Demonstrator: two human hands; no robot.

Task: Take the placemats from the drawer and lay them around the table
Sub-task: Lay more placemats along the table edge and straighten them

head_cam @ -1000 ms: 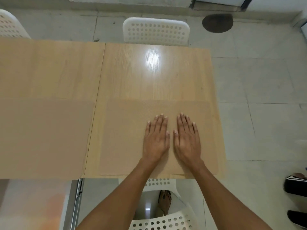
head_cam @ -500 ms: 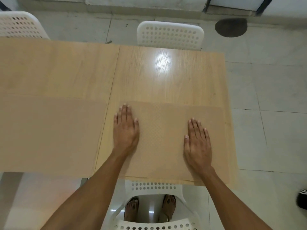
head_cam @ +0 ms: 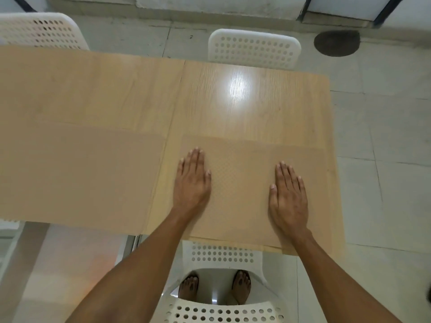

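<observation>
A tan textured placemat [head_cam: 240, 183] lies flat at the near right end of the light wooden table [head_cam: 233, 101]. My left hand [head_cam: 192, 183] presses flat on its left part, fingers straight. My right hand [head_cam: 289, 197] lies flat on its right part, fingers straight. A second tan placemat [head_cam: 77, 176] lies on the table to the left, reaching the near edge.
A white perforated chair [head_cam: 224, 255] stands under me at the table's near edge, and my bare feet show through it. Another white chair [head_cam: 254, 47] faces the far side, a third [head_cam: 39, 31] at far left. Tiled floor lies to the right, with a dark round patch [head_cam: 335, 43].
My hands slid apart from the placemat's middle, the left going left and the right going right, both staying flat. The view shifted slightly to the left.
</observation>
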